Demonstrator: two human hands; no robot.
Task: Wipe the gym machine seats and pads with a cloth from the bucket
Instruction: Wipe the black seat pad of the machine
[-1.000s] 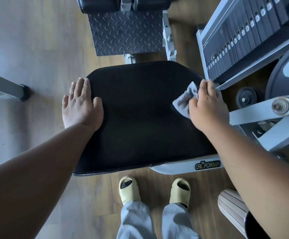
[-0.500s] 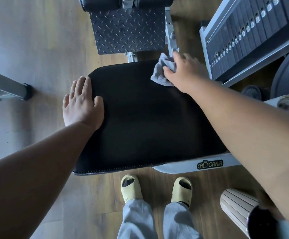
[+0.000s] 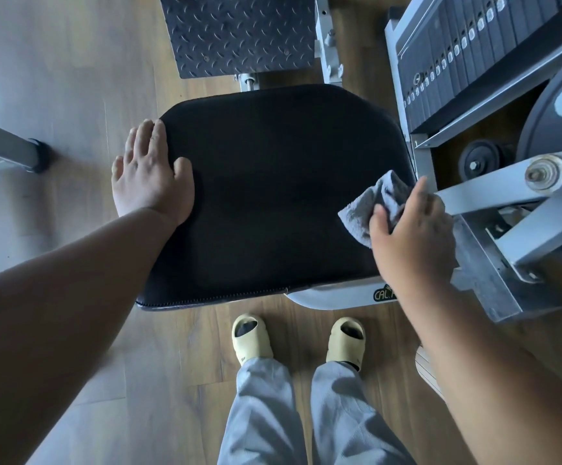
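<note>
Filling the centre of the frame, a black padded seat (image 3: 272,196) is seen from above, with a stitched near edge running along its lower side. A grey cloth (image 3: 370,204) is held against the seat's right edge, at centre right of the frame, by the right hand (image 3: 413,236). The cloth is bunched under the palm; the thumb is curled over its near side and the fingers are bent round its far side, so that folds of fabric stick out above and to the left of the fingertips. How much of the cloth lies beneath the hand cannot be told.

At centre left, the left hand (image 3: 150,172) is laid flat on the seat's left edge, its fingers straight and close together and pointing toward the top of the frame; nothing is held in it. The thumb rests on the black surface, while the outer fingers overhang the edge.

At the upper middle, a dark checker-plate footplate (image 3: 239,31) is seen beyond the seat. A weight stack (image 3: 457,52) and grey frame bars are placed at the upper right, just beside the seat. At the lower middle, two pale yellow slippers (image 3: 251,335) and grey trouser legs stand on the wooden floor (image 3: 54,62)
</note>
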